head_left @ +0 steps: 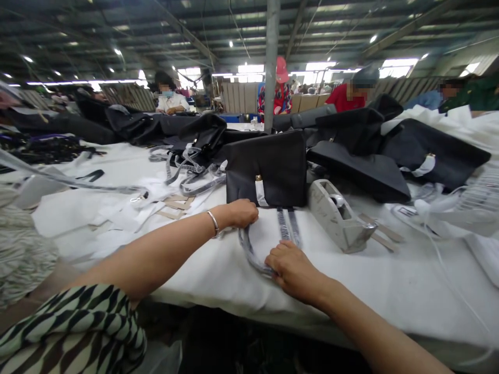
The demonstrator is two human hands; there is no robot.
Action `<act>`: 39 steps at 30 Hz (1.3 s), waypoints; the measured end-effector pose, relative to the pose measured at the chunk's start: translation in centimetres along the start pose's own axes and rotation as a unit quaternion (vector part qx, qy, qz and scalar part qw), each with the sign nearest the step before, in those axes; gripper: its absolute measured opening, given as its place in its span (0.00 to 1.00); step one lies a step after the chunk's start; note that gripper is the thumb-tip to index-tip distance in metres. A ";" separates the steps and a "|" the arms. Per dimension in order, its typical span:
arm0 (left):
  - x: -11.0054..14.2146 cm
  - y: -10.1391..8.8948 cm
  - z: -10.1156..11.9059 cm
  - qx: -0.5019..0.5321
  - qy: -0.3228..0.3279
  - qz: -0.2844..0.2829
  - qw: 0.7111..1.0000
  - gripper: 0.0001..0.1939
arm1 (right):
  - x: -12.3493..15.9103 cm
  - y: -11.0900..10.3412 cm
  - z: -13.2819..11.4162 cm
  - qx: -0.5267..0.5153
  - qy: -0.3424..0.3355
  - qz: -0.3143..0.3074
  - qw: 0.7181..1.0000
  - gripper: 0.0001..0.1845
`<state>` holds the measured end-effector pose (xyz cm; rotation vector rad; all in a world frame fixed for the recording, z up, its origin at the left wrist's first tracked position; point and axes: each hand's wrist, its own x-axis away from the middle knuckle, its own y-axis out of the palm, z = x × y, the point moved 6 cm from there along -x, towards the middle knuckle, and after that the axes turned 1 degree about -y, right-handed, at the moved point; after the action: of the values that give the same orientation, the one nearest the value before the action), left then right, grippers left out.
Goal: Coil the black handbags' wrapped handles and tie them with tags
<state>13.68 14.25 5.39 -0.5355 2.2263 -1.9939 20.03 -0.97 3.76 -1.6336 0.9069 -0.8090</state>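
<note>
A black handbag (pixel 268 166) stands on the white-covered table in front of me, with a gold-coloured clasp and a white wrapped tab on its front. A plastic-wrapped strap (pixel 249 252) curves below it. My left hand (pixel 244 213) is closed on the strap's upper part, by the bag's lower left corner. Lower down, my right hand (pixel 290 267) has its fingers curled round the strap's bend, nearer the table edge. Two wrapped strap lengths (pixel 287 224) run from under the bag towards my right hand.
A grey tape dispenser (pixel 339 215) stands right of the bag. More black bags (pixel 358 161) are heaped behind and to the right. Paper scraps and card strips (pixel 177 205) lie at left. A metal post (pixel 272 62) rises behind the bag. Several people work farther back.
</note>
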 end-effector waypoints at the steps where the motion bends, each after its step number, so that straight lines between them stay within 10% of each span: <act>1: -0.2 0.1 0.0 -0.005 0.002 -0.002 1.000 0.09 | -0.2 0.1 0.0 -0.007 -0.001 0.000 1.000 0.08; 8: -1.1 0.7 0.3 -0.046 0.024 0.009 0.999 0.09 | -0.3 -0.1 0.6 -0.068 0.003 0.019 0.998 0.02; 19: -1.3 -1.3 -6.3 -0.072 -0.109 0.035 0.991 0.07 | 0.6 -0.5 0.1 -0.073 -0.037 -0.035 0.996 0.03; 24: -0.2 -1.9 0.4 0.086 -0.132 0.072 0.985 0.08 | 1.2 -1.1 -0.1 -0.184 -0.036 0.067 0.980 0.18; 28: 1.7 -1.2 8.6 0.164 -0.109 0.020 0.980 0.23 | 2.6 -2.1 6.6 -0.232 0.186 0.215 0.930 0.19; 32: 3.6 -1.2 12.4 0.160 -0.099 0.026 0.982 0.33 | 3.6 0.1 11.2 -0.391 0.357 0.151 0.835 0.19; 39: 4.2 -0.2 12.6 0.134 -0.116 0.003 0.984 0.17 | 3.7 0.6 8.0 -0.560 0.412 0.075 0.715 0.14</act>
<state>13.64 1.03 4.55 -0.6855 1.7897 -2.0615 28.65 -0.62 1.62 -2.1196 2.5117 -0.9354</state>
